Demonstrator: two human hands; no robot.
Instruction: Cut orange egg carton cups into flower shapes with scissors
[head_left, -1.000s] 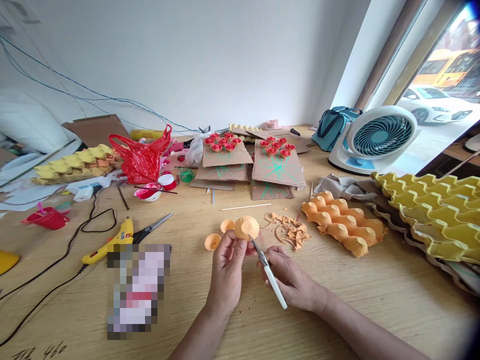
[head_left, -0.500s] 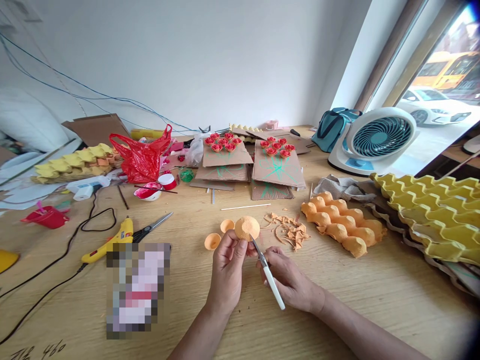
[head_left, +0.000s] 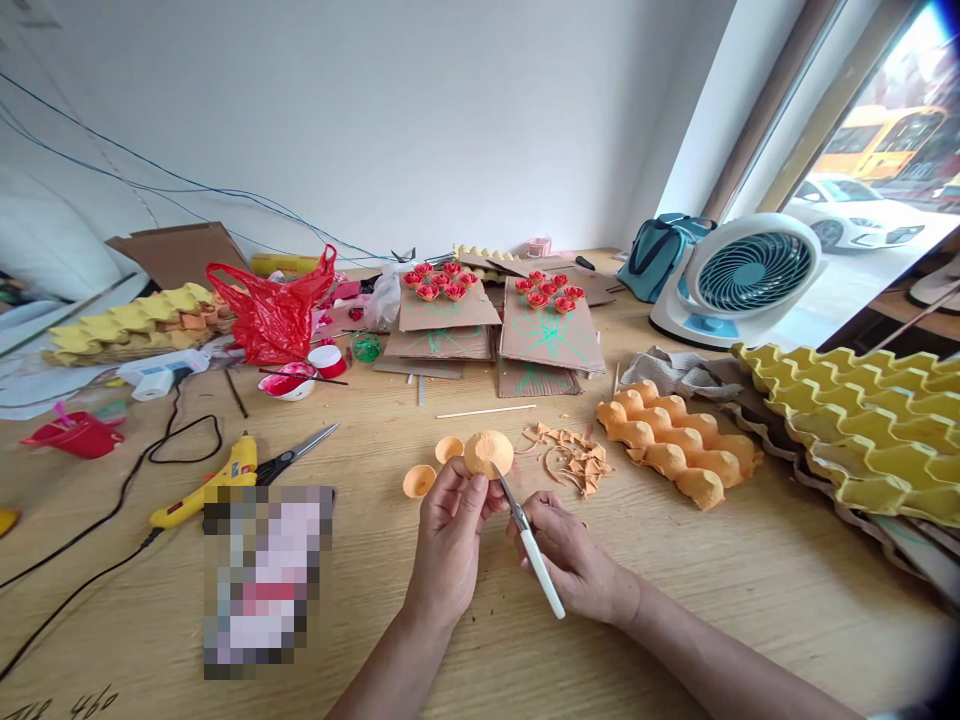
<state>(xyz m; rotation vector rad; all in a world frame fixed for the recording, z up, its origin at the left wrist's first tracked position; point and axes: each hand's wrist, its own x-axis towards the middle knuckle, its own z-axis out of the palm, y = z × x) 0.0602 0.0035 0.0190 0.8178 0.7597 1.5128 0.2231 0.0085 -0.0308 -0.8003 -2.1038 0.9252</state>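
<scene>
Orange cup (head_left: 488, 453), a dome cut from egg carton, sits just below frame centre, held up off the table (head_left: 750, 600). Left hand (head_left: 450, 540) pinches it from below w/ thumb and fingertips, clenched on the cup's lower edge. Small scissors (head_left: 529, 545), white handle and metal blades, are gripped in the right hand (head_left: 574, 560), fingers wrapped round the handle. The blade tip is at the cup's lower right rim; can't tell if the blades are apart or closed.

Vs. 0.5 s ago: almost no change. Both grips are the same and the blade is at the same spot on the rim. The whole scene has slid a touch left in frame, so the camera shifted, not the hands.

Just left of the cup, 2 more cut cups (head_left: 418, 481) lie open side up on the table. To the right is a pile of orange scraps (head_left: 574, 460), then an orange carton strip (head_left: 675, 445). Yellow egg trays (head_left: 862, 430) are stacked at the right edge. Behind them, upper right, is a white desk fan (head_left: 750, 275).

A thin white stick (head_left: 486, 411) lies above the cup. Beyond it, cardboard sheets w/ red flowers (head_left: 551, 330) sit upper centre. A red plastic bag (head_left: 270, 305) is upper left. At mid left a yellow glue gun (head_left: 206, 485) lies next to big scissors (head_left: 300, 455).
</scene>
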